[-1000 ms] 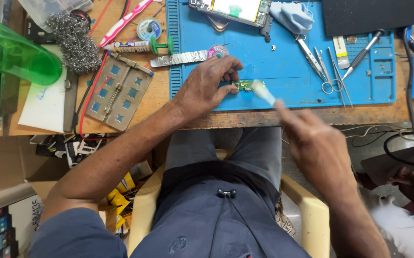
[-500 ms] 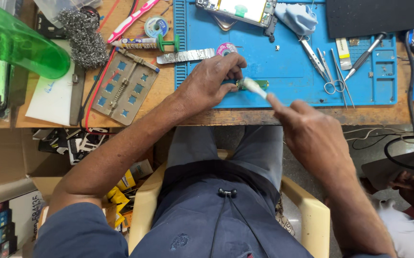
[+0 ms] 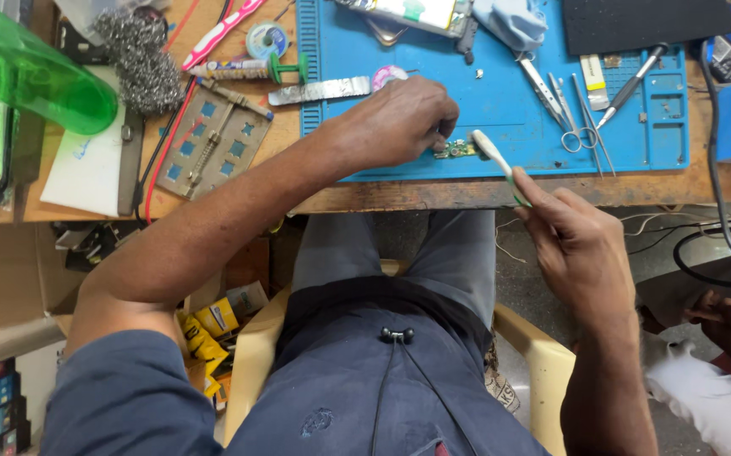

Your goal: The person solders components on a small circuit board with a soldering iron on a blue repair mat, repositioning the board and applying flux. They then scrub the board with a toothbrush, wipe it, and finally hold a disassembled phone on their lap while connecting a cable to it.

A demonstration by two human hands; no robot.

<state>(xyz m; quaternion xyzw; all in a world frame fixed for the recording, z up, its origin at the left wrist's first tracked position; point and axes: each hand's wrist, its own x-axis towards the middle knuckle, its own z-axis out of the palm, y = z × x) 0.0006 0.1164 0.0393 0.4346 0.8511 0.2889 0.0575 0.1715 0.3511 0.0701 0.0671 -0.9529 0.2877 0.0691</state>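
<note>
From the head camera, looking straight down over the person's lap, the left hand (image 3: 399, 118) rests on the blue rubber work mat (image 3: 500, 127) near the front edge of the wooden bench (image 3: 433, 196), its fingertips pressed together on one end of a small green circuit board (image 3: 456, 149), pinning it flat against the mat. The right hand (image 3: 581, 245) hangs just off the bench edge with its fingers closed around the handle of a white-and-green toothbrush (image 3: 490, 152), whose bristled head lies on the board's right end (the exact contact of bristle and board is too small to make out). On the mat further back lie a pair of metal tweezers (image 3: 543, 84), small silver scissors (image 3: 583, 135), a black pen-shaped tool (image 3: 635, 72), a crumpled pale blue cloth (image 3: 510, 24) and a partly dismantled phone (image 3: 416, 15). Left of the mat sit a flat steel ruler-like strip (image 3: 319, 91), a grey metal clamp frame with square blue openings (image 3: 213, 139), a tangle of steel wool (image 3: 141, 59), a pink toothbrush (image 3: 222, 32) and a translucent green plastic bottle (image 3: 27, 72) lying on its side. The person sits in a cream plastic chair (image 3: 543, 363).
</note>
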